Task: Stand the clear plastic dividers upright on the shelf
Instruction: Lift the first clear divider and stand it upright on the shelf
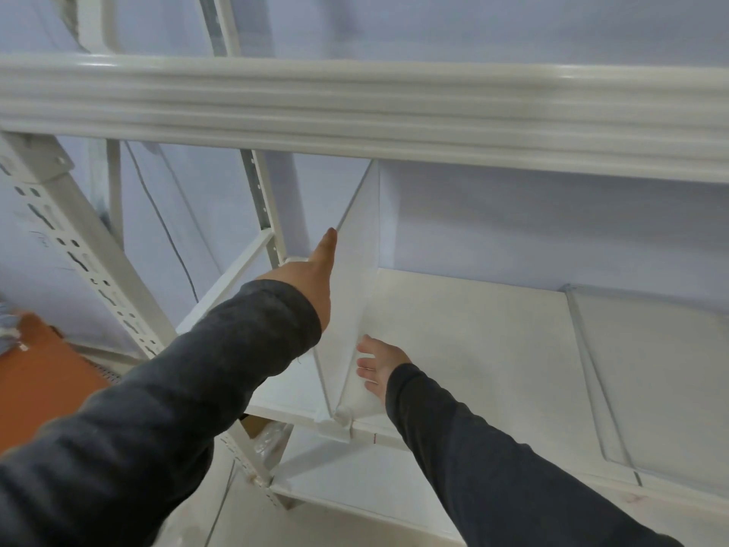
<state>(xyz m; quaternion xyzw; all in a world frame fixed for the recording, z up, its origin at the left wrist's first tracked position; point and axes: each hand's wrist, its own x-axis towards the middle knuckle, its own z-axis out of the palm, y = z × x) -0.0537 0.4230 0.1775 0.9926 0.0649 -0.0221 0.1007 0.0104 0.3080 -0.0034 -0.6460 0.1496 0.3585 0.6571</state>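
Note:
A clear plastic divider (361,262) stands upright across the white shelf board (473,349), running from its front edge to the back. My left hand (315,274) lies flat against the divider's left face, fingers stretched up along its top edge. On the other side, my right hand (378,365) presses its fingers against the lower right face near the front. A second clear divider (631,373) stands further right on the same shelf.
A thick white shelf beam (355,108) crosses the view just above my hands. A perforated white upright (83,254) rises at left, with an orange object (43,369) on the floor beside it. A lower shelf (355,495) sits beneath.

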